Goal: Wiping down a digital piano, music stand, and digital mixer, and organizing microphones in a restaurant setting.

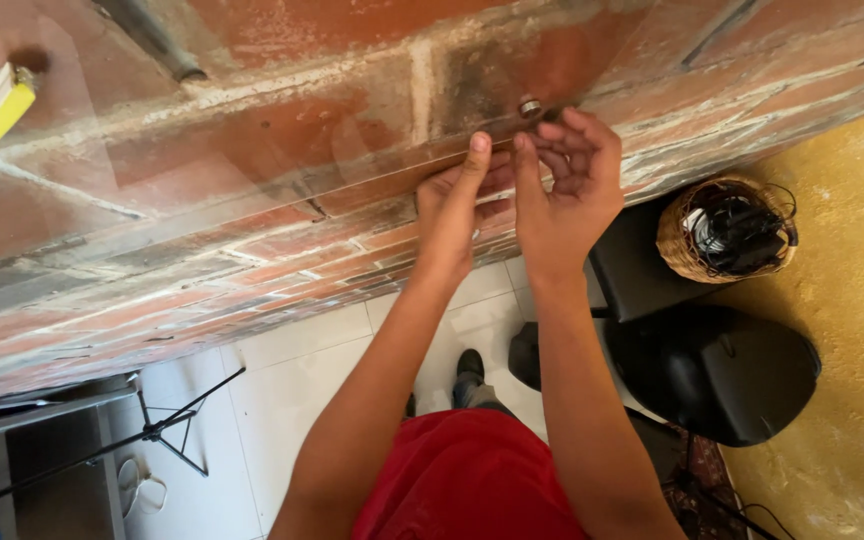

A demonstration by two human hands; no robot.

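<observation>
My left hand (457, 205) lay half-open against the brick wall (252, 170), forefinger straight up. My right hand (572, 180) curled loosely at a small metal fitting (530, 107) (mostly hidden), grip unclear.

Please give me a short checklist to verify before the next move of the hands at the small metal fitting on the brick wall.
1. Right hand at the small round metal fitting in the red brick wall: ok, fingertips reach it.
2. Firm grip on the fitting: cannot tell, fingers hide the contact.
3. Left hand braced on the wall beside the right one: ok.
4. Fitting seated tight in the wall: cannot tell.
5. Woven basket of black cables apart from both arms: ok.
</observation>
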